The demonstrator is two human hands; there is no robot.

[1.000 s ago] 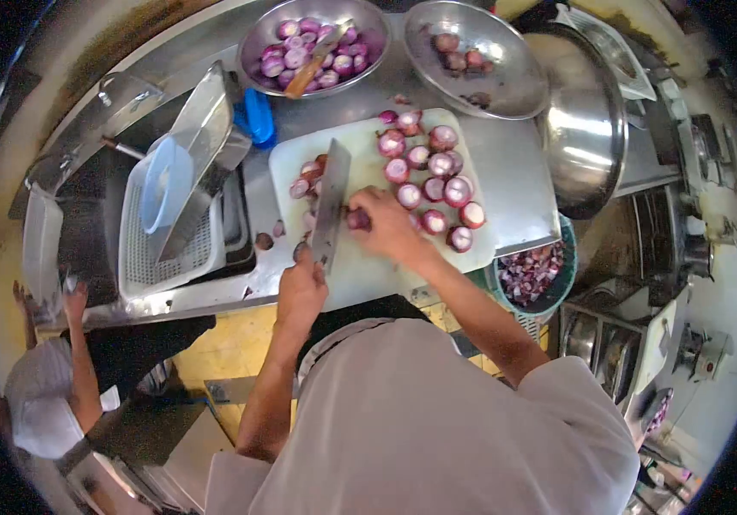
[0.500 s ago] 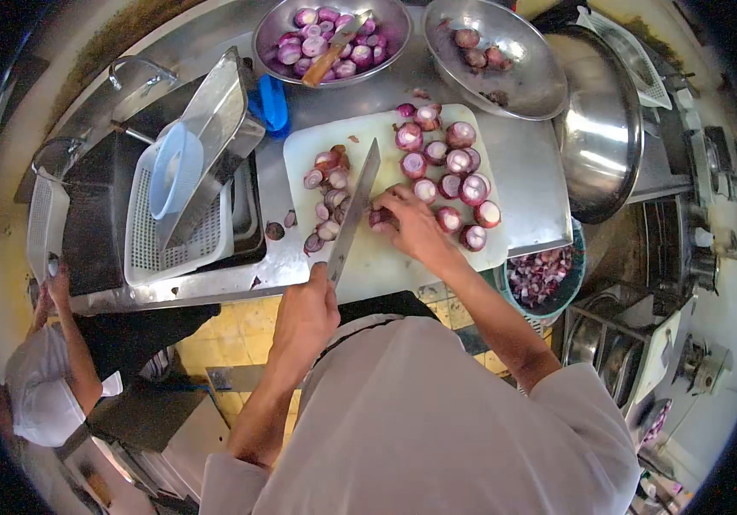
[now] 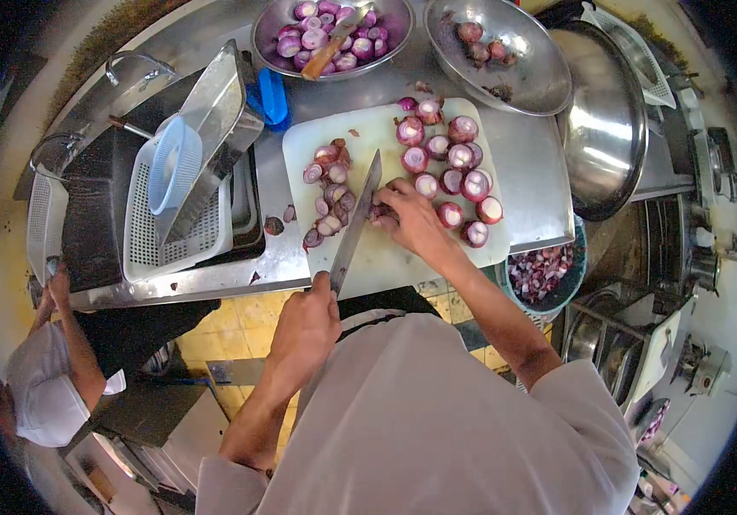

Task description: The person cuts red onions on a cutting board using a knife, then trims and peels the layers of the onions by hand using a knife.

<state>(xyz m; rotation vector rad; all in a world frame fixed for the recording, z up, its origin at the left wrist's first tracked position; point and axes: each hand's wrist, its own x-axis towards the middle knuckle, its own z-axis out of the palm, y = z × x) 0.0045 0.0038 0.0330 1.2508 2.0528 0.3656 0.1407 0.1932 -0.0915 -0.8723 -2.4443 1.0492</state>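
My left hand (image 3: 307, 324) is closed round the handle of a large knife (image 3: 356, 227), whose blade points away from me over the white cutting board (image 3: 403, 257). Just right of the blade, my right hand (image 3: 407, 219) grips a red onion (image 3: 379, 215), mostly covered by the fingers. Left of the blade lie several cut onion ends (image 3: 329, 225) and bits of skin. Several red onions with their ends cut off (image 3: 476, 184) sit on the board's right side.
At the back stand a metal bowl of peeled onions (image 3: 314, 39) with a wooden-handled knife (image 3: 324, 58) across it, and another bowl (image 3: 540, 64) holding a few onions. A bucket (image 3: 576, 287) holds onion scraps. Left is a sink with a white basket (image 3: 180, 257). Another person (image 3: 55, 378) works far left.
The knife and my left hand have shifted slightly toward me. My right hand stays on the onion, with little movement. The whole view has moved slightly.
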